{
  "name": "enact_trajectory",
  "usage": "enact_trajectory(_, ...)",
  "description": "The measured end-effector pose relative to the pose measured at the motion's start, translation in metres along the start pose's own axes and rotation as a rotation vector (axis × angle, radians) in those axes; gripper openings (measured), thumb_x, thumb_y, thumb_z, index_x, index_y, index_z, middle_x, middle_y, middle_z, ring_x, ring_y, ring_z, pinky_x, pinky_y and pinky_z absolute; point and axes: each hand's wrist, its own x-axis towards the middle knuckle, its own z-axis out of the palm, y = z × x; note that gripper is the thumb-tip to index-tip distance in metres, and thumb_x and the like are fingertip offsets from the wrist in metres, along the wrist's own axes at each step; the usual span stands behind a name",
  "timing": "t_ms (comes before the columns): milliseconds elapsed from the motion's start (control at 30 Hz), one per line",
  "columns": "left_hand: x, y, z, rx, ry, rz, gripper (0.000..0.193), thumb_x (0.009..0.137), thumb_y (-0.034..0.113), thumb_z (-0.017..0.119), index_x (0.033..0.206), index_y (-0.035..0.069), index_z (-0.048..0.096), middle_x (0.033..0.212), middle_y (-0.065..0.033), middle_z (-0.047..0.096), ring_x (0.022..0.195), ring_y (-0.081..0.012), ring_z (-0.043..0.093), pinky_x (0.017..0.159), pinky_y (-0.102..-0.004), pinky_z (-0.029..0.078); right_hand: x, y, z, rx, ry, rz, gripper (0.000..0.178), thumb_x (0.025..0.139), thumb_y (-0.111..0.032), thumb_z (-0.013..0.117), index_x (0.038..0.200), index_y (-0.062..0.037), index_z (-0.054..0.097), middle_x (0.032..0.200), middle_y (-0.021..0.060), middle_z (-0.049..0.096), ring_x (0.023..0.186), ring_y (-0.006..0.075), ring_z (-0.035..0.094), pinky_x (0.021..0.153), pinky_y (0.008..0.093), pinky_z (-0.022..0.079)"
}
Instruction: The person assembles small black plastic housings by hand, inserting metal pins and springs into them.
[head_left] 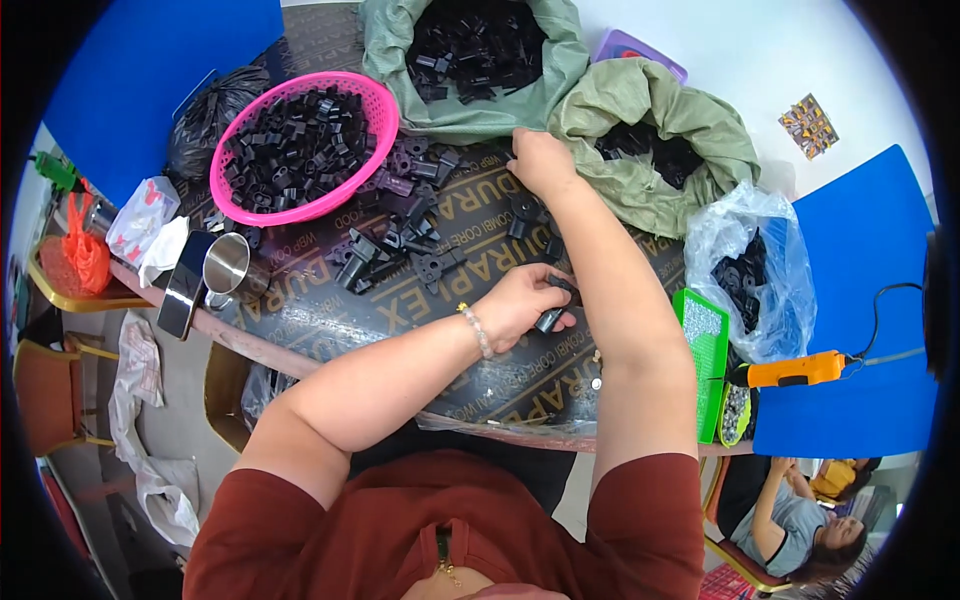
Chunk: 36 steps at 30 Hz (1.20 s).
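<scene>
My left hand (522, 302), with a beaded bracelet at the wrist, grips a small black plastic part (549, 320) with a round, tube-like end above the table. My right arm stretches farther out, and my right hand (543, 163) is at the front of the big green sack (480, 122), between it and a second sack. Its fingers are closed; a bit of something dark shows at their tips, too small to name. Loose black plastic parts (400, 235) lie left of my hands, and a few more black pieces (525, 215) lie just below the right hand.
A pink basket (385, 120) heaped with black parts stands at left, near a metal cup (226, 262) and a phone (186, 285). At right are another green sack (715, 130), a clear bag (795, 290), a green tray (708, 375) and an orange-handled tool (797, 370). Another person (795, 530) sits lower right.
</scene>
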Motion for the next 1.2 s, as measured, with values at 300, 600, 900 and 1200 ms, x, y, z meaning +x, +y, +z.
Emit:
enact_trajectory(300, -0.003, 0.005, 0.002, -0.056, 0.074, 0.068, 0.03, 0.099, 0.004, 0.061, 0.128, -0.003, 0.055, 0.099, -0.0132, 0.068, 0.085, -0.0206, 0.072, 0.072, -0.0288, 0.059, -0.187, 0.056, -0.114, 0.312, 0.217, 0.244, 0.029, 0.08, -0.012, 0.074, 0.105, 0.0, 0.064, 0.097, 0.0191, 0.073, 0.092, 0.0387, 0.071, 0.081, 0.0444, 0.055)
enact_trajectory(600, -0.003, 0.003, 0.002, 0.001, 0.025, 0.101, 0.032, 0.099, 0.005, 0.062, 0.128, -0.005, 0.057, 0.104, -0.0138, 0.066, 0.089, -0.0243, 0.073, 0.075, -0.0314, 0.061, -0.347, 0.068, -0.064, -0.061, 0.264, 0.331, 0.021, 0.078, -0.009, 0.08, 0.097, -0.0052, 0.071, 0.097, 0.0116, 0.069, 0.093, 0.0349, 0.061, 0.086, 0.0444, 0.05)
enact_trajectory(900, -0.005, 0.006, 0.005, 0.074, 0.021, 0.078, 0.035, 0.1, 0.007, 0.063, 0.132, -0.004, 0.054, 0.108, -0.0115, 0.064, 0.094, -0.0229, 0.072, 0.08, -0.0311, 0.061, -0.356, 0.046, -0.053, 0.143, 0.21, 0.083, 0.01, 0.078, -0.011, 0.08, 0.088, -0.0101, 0.077, 0.092, 0.0027, 0.066, 0.094, 0.0259, 0.059, 0.083, 0.0392, 0.046)
enact_trajectory(1200, -0.008, 0.008, 0.009, 0.103, 0.046, 0.071, 0.036, 0.101, 0.008, 0.063, 0.134, -0.003, 0.054, 0.108, -0.0113, 0.064, 0.093, -0.0221, 0.072, 0.081, -0.0319, 0.06, -0.356, 0.046, -0.049, 0.098, 0.144, 0.057, 0.009, 0.078, -0.009, 0.078, 0.087, -0.0093, 0.077, 0.094, 0.0019, 0.067, 0.096, 0.0255, 0.059, 0.084, 0.0404, 0.045)
